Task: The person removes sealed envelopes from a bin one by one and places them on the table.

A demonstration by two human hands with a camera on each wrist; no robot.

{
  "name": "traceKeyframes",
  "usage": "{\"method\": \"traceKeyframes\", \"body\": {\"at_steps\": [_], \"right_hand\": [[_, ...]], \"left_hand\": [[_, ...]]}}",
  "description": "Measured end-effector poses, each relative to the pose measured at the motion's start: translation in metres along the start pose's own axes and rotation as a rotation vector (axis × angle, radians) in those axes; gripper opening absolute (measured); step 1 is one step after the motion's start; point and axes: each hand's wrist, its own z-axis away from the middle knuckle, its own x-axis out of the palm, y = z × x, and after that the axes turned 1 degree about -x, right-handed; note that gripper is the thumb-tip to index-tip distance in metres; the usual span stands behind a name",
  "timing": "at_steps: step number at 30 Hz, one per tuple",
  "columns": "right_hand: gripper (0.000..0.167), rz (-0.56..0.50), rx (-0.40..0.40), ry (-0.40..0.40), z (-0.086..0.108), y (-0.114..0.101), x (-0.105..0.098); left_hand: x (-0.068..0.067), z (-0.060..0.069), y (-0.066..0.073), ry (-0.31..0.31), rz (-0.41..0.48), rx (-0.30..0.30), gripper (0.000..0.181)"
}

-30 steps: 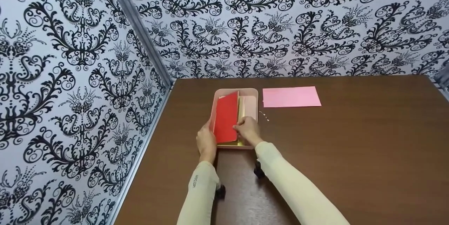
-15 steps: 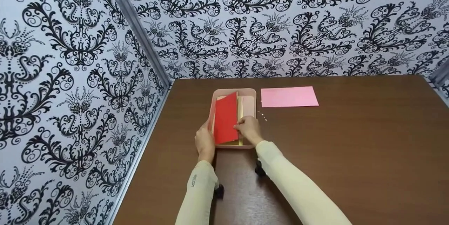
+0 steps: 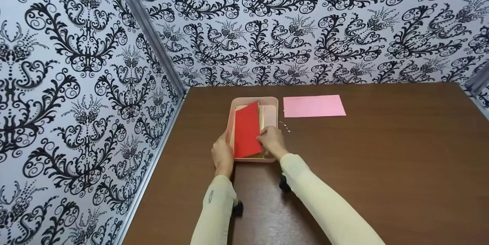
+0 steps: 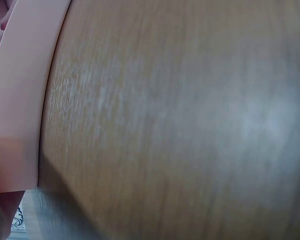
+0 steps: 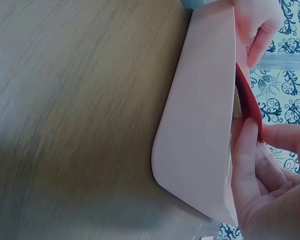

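Note:
A light pink plastic tray (image 3: 271,101) stands on the table in the head view, with a red paper sheet (image 3: 246,130) lying slantwise inside it. My right hand (image 3: 273,140) pinches the sheet's right edge between thumb and fingers, as the right wrist view also shows beside the red sheet (image 5: 251,100). At the tray's left wall, my left hand (image 3: 222,153) grips the side; its fingertips are partly hidden in the head view. Yellowish and pale pieces show under the red sheet, mostly covered. The left wrist view catches chiefly the tray's outer wall (image 4: 22,85).
A pink paper rectangle (image 3: 314,106) lies to the right of the tray on the brown table (image 3: 382,161). Small white specks (image 3: 285,126) lie in a short line beside the tray. Patterned walls (image 3: 298,38) border the table at the back and left.
The red sheet's lower right edge has shifted slightly right and toward me with my right hand, covering more of the yellow strip beneath. My left hand stays at the tray's side.

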Motion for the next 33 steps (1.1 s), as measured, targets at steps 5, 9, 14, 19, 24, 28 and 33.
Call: {"method": "traceKeyframes", "body": {"at_steps": [5,9,14,19,24,28,33], "right_hand": [[0.006,0.013,-0.009,0.023,0.002,0.001,-0.003],[0.006,0.001,-0.014,0.034,0.003,0.002,-0.005],[0.009,-0.007,-0.046,0.059,0.004,0.003,-0.008],[0.007,-0.042,-0.07,0.069,0.003,0.005,-0.011],[0.006,-0.052,-0.085,0.073,0.002,0.008,-0.015],[0.007,-0.059,-0.095,0.085,0.0,0.01,-0.02],[0.009,-0.109,-0.099,0.089,-0.002,0.013,-0.026]], "left_hand": [[0.001,0.0,0.0,0.019,-0.021,0.027,0.041],[0.0,0.001,0.0,0.006,-0.015,-0.001,0.043],[0.001,0.0,-0.001,-0.004,-0.022,-0.023,0.045],[0.001,-0.001,-0.002,-0.002,-0.014,-0.031,0.046],[0.0,-0.002,-0.001,0.0,-0.004,-0.029,0.046],[0.0,-0.002,0.0,0.012,-0.002,-0.008,0.047],[0.002,-0.001,-0.001,0.051,-0.012,0.039,0.045]]}}
